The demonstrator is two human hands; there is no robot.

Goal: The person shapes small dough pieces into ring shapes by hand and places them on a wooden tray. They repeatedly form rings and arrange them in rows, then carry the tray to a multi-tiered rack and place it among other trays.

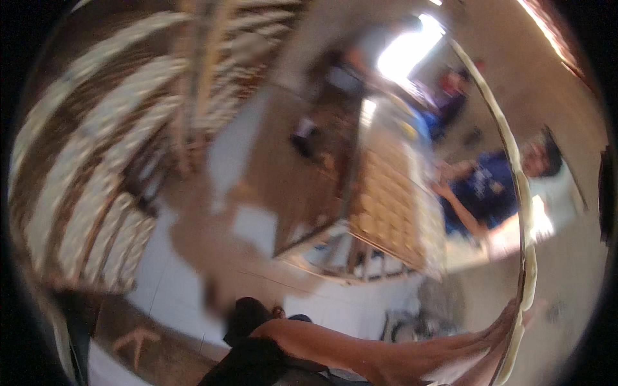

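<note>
Tall rack [209, 61] at left, tray of tan pieces [384, 250] mid-view, long thin board [521, 238] far right.
Board looks stiff, awkwardly long, likely tippy; best held by the edges, level. Left hand [479, 350] seems closed on its lower end, blurred; right out of view, grip can't be told. Pale dough-like strips [530, 276] look soft, easily dented.

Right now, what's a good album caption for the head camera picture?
A hand at a board edged with pale pieces, with laden racks and a person in dark blue.
</note>
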